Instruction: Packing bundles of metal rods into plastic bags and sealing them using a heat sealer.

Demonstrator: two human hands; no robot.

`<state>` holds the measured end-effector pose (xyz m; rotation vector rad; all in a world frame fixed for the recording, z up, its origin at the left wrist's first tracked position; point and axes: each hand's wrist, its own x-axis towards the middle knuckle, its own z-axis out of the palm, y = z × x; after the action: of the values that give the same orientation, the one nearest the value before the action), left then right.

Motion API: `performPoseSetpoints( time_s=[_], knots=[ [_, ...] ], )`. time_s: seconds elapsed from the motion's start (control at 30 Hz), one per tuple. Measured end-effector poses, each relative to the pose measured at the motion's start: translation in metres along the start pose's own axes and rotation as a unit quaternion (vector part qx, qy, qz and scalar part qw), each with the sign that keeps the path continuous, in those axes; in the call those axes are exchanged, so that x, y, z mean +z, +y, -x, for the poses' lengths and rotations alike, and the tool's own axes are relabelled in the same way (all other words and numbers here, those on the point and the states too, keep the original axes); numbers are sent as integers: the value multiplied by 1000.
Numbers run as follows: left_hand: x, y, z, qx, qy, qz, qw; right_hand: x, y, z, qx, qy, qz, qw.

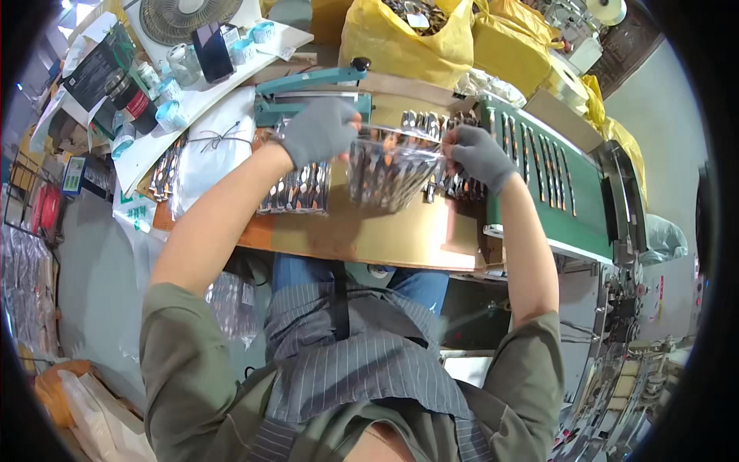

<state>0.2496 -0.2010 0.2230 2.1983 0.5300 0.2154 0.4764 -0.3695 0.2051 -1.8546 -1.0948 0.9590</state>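
In front of me I hold up a clear plastic bag (391,179) filled with slim black-and-orange packets. My left hand (322,132), in a grey glove with bare fingertips, pinches its upper left corner. On the other side my right hand (479,157), gloved the same way, is closed on the upper right corner. The bag's lower part is blurred. A bundle of bagged packets (296,189) lies on the table under my left wrist. Behind my left hand stands a teal bag sealer (308,81) with a long arm. Loose packets (460,185) lie beside my right hand.
A green conveyor belt (589,189) at the right carries a row of slim packets. Yellow sacks (408,58) stand along the back. A white shelf (231,86) at the left bears a phone, a dark bottle and small jars. White plastic bags (219,154) lie at the table's left.
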Motion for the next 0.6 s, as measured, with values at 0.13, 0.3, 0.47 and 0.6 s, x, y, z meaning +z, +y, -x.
performPoseSetpoints(
  time_s=[0.13,0.3,0.47,0.6],
  knots=[
    [-3,25,21,51,49,134,988,-9,-53,39,-228,217,104,944],
    [-16,66,43,58,25,189,980,54,-38,15,-411,122,315,847],
    [-18,16,29,238,311,43,919,70,-55,-5,-324,183,124,920],
    [18,-119,3,-68,71,177,979,96,-23,-110,-333,233,373,834]
  ],
)
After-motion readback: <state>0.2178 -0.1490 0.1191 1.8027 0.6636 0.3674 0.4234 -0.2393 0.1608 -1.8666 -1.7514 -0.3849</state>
